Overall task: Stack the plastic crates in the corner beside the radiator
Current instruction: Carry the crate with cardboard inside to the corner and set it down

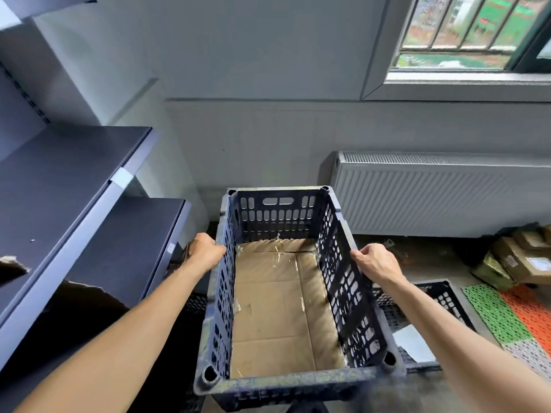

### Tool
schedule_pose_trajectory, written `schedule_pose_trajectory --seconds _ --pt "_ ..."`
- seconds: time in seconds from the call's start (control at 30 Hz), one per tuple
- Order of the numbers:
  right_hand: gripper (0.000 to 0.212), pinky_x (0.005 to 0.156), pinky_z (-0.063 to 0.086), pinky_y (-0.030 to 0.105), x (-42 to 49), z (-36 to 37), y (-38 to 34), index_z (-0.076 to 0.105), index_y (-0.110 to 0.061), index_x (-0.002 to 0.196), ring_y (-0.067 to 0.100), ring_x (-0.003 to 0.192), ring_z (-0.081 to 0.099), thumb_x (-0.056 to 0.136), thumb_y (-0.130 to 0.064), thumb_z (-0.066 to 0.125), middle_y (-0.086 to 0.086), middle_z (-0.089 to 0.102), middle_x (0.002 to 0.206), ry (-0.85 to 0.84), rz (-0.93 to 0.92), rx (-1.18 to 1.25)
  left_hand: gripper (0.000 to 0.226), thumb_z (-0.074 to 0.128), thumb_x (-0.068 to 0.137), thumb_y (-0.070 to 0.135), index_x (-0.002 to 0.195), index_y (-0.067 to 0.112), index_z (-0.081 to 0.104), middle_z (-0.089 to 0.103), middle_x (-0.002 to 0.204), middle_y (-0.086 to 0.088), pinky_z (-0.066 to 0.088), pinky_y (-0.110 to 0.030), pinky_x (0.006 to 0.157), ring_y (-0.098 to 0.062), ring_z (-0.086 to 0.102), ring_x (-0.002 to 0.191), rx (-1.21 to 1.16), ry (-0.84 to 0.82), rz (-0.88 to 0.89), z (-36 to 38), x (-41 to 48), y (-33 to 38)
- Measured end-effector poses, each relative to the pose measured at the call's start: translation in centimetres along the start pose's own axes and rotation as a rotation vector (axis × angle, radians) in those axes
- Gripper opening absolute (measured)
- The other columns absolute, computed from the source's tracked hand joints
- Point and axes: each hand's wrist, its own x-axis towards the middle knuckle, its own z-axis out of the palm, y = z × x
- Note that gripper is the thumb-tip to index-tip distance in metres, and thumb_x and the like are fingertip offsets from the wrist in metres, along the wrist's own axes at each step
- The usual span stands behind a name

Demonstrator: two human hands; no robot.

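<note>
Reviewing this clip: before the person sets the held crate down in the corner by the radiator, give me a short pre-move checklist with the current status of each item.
1. Left hand on the dark crate rim: ok, gripping the left wall.
2. Right hand on the rim: ok, gripping the right wall.
3. Crate level: ok, roughly upright, cardboard liner lying flat inside.
4. Corner floor left of the radiator: cannot tell, hidden behind the held crate.
5. Clearance from the shelf unit on the left: ok, a gap shows beside the left hand.
6. Second crate on the floor to the right: ok, apart from the corner.
</note>
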Motion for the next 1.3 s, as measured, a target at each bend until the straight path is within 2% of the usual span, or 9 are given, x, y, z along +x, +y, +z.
schedule_pose_trajectory --seconds 0.33,0.6,0.8,0.9,0.97,1.03,1.13,1.2,1.3 --pt "0.041 0.072 0.055 0.036 12.4 -2.6 -3.3 0.070 -0.004 0.080 0.024 0.070 0.067 0.088 -0.041 0.053 0.007 0.072 0.073 -0.102 -0.119 -0.070 0.030 0.063 0.077 0.015 0.061 0.016 0.037 0.034 0.050 0.001 0.032 -0.024 0.052 -0.018 0.037 0.046 0.013 0.072 -0.127 2.5 5.3 4.8" --pt "0.040 0.063 0.041 0.029 19.5 -2.9 -7.8 0.055 -0.009 0.059 0.025 0.062 0.059 0.091 -0.034 0.054 0.008 0.063 0.064 -0.122 -0.160 -0.116 0.028 0.060 0.075 0.017 0.057 0.015 0.038 0.041 0.052 -0.001 0.038 -0.025 0.056 -0.023 0.046 0.053 -0.045 0.083 -0.210 3.5 10.5 6.7" --pt "0.038 0.065 0.053 0.034 25.2 -1.3 -11.1 0.067 -0.003 0.069 0.027 0.067 0.068 0.085 -0.035 0.056 0.011 0.071 0.072 -0.167 -0.152 -0.162 0.030 0.059 0.082 0.019 0.060 0.015 0.039 0.046 0.056 -0.006 0.040 -0.028 0.056 -0.025 0.050 0.056 -0.061 0.040 -0.270 5.2 17.5 7.3" --pt "0.034 0.056 0.045 0.028 28.0 -0.3 -12.6 0.052 -0.012 0.058 0.022 0.055 0.060 0.084 -0.034 0.055 0.007 0.065 0.062 -0.171 -0.147 -0.203 0.019 0.059 0.083 0.022 0.079 0.004 0.061 0.067 0.086 -0.017 0.056 -0.040 0.075 -0.033 0.068 0.084 -0.041 0.005 -0.283 5.5 20.7 7.9" --pt "0.030 0.054 0.044 0.028 29.8 0.3 -13.8 0.050 -0.014 0.060 0.021 0.052 0.056 0.084 -0.031 0.055 0.005 0.063 0.060 -0.186 -0.142 -0.220 0.032 0.059 0.083 0.024 0.099 -0.003 0.062 0.069 0.099 -0.019 0.056 -0.041 0.080 -0.035 0.068 0.092 -0.032 -0.005 -0.298 5.8 22.8 7.9" --pt "0.032 0.057 0.050 0.031 31.4 0.7 -15.0 0.060 -0.005 0.070 0.024 0.060 0.063 0.086 -0.033 0.055 0.009 0.069 0.070 -0.198 -0.145 -0.221 0.029 0.059 0.084 0.025 0.096 -0.001 0.062 0.068 0.099 -0.019 0.056 -0.039 0.076 -0.034 0.068 0.087 -0.041 -0.024 -0.304 5.6 24.2 8.0" --pt "0.035 0.057 0.048 0.031 33.8 1.7 -17.0 0.065 -0.001 0.083 0.027 0.066 0.065 0.089 -0.035 0.056 0.014 0.070 0.079 -0.232 -0.164 -0.232 0.021 0.057 0.084 0.025 0.070 0.012 0.048 0.063 0.073 -0.013 0.044 -0.030 0.059 -0.027 0.055 0.062 -0.058 -0.015 -0.327 5.2 26.2 7.6" --pt "0.036 0.054 0.044 0.029 35.2 2.4 -18.1 0.064 -0.003 0.083 0.026 0.064 0.062 0.088 -0.037 0.056 0.013 0.070 0.080 -0.249 -0.177 -0.246 0.023 0.057 0.084 0.026 0.070 0.012 0.046 0.057 0.069 -0.009 0.042 -0.029 0.058 -0.026 0.054 0.061 -0.076 -0.013 -0.348 5.1 27.0 7.2" --pt "0.031 0.055 0.044 0.030 37.0 3.6 -19.6 0.058 -0.007 0.080 0.023 0.063 0.059 0.087 -0.037 0.056 0.011 0.068 0.078 -0.274 -0.202 -0.284 0.026 0.058 0.083 0.031 0.087 0.006 0.060 0.069 0.088 -0.018 0.046 -0.030 0.058 -0.032 0.067 0.074 -0.107 -0.028 -0.392 5.2 28.5 6.3"
